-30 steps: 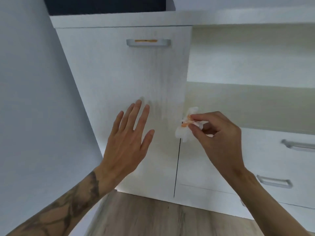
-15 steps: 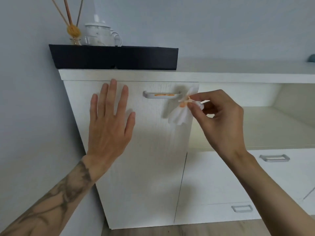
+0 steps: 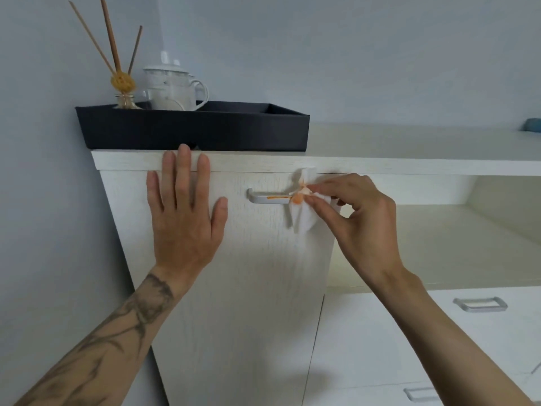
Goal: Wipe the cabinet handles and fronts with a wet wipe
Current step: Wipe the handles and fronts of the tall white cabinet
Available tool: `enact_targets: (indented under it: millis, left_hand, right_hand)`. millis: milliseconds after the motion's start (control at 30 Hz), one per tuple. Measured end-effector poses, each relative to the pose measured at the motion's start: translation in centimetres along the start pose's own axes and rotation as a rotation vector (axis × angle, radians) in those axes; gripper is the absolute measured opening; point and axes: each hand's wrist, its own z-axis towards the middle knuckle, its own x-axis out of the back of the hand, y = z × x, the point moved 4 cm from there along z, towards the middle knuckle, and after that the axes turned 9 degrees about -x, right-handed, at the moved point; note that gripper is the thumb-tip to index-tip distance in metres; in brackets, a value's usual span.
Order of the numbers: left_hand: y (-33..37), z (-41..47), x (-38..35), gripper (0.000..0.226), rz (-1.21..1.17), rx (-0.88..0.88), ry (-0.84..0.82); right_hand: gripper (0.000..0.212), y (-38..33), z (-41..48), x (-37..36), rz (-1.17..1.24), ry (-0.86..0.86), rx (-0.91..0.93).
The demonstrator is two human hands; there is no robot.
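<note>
Pinching the orange-stained wet wipe against the door handle at its right end, the right hand grips it; an orange smear shows along the bar. Flat and open, the left hand presses the cabinet front. The drawer handles seemingly await wiping.

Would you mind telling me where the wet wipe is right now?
In the head view, the wet wipe is pinched in the right hand at the right end of the door handle.
</note>
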Motion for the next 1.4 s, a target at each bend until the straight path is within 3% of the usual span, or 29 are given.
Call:
enact_targets:
  millis: [300, 633, 800, 933, 1100, 1300, 1400]
  left_hand:
    - [-0.4, -0.5, -1.0, 0.070, 0.014, -0.022, 0.073]
    - [-0.5, -0.4, -0.9, 0.069, 0.022, -0.024, 0.085]
    - [-0.5, -0.5, -1.0, 0.071, 0.027, -0.034, 0.089]
    - [-0.5, -0.5, -0.9, 0.071, 0.032, -0.033, 0.088]
    - [-0.5, -0.5, -0.8, 0.070, 0.028, -0.033, 0.094]
    - [-0.6, -0.4, -0.8, 0.071, 0.029, -0.033, 0.081]
    - [-0.5, -0.5, -0.9, 0.070, 0.030, -0.033, 0.087]
  right_hand:
    - [0.015, -0.4, 0.4, -1.4, -0.062, 0.003, 0.218]
    - [0.014, -0.2, 0.4, -1.8, -0.051, -0.026, 0.217]
    - [0.010, -0.3, 0.0, -2.0, -0.033, 0.041, 0.164]
    - [0.014, -1.4, 0.1, -3.6, -0.017, -0.017, 0.202]
    - [0.010, -0.2, -0.3, -2.2, -0.023, 0.071, 0.142]
    - [0.015, -1.6, 0.1, -3.9, -0.031, 0.019, 0.198]
    - [0.013, -0.6, -0.2, -2.5, -0.066, 0.098, 0.169]
